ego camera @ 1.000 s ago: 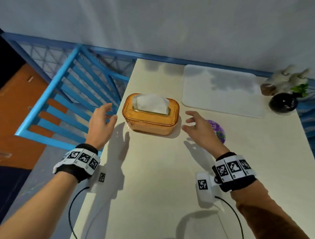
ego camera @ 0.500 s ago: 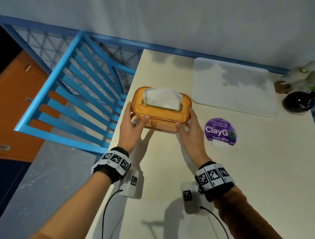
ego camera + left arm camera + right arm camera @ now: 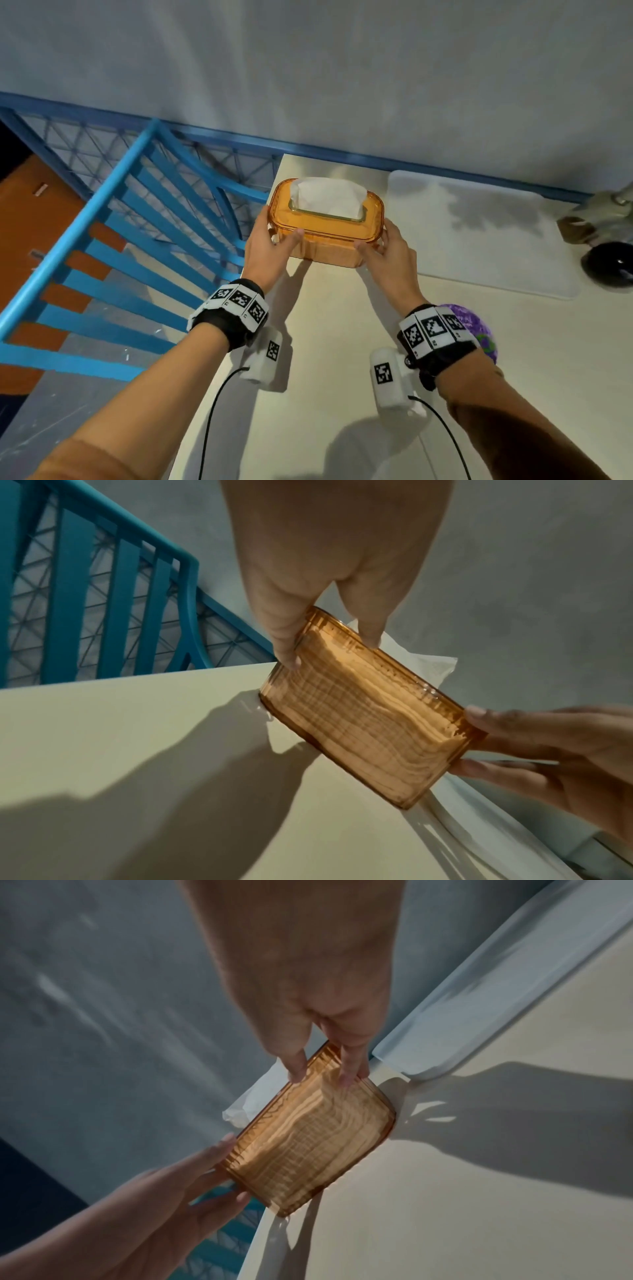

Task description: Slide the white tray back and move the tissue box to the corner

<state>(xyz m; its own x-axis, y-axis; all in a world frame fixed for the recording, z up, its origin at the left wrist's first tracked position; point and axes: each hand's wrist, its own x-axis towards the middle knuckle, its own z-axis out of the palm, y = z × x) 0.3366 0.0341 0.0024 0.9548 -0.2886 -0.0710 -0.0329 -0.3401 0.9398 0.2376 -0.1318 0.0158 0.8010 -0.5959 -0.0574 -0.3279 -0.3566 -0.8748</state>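
The amber, see-through tissue box (image 3: 325,229) with a white tissue sticking out of its top is held between both hands near the table's far left corner. My left hand (image 3: 270,240) grips its left end, thumb on the front wall. At the other end my right hand (image 3: 383,246) grips it the same way. In the left wrist view the tissue box (image 3: 359,712) is lifted just off the table, its left bottom corner close to the surface. The right wrist view shows the tissue box (image 3: 308,1148) the same. The white tray (image 3: 479,236) lies flat by the back wall, right of the box.
A blue slatted railing (image 3: 113,240) stands past the table's left edge. A purple round sticker (image 3: 476,329) lies near my right wrist. A black round pot (image 3: 609,263) and a pale figurine (image 3: 603,216) sit at the far right. The cream table (image 3: 342,342) ends at the wall.
Both hands closed on the tissue box's ends, then carried it away from me towards the far left corner, beside the tray.
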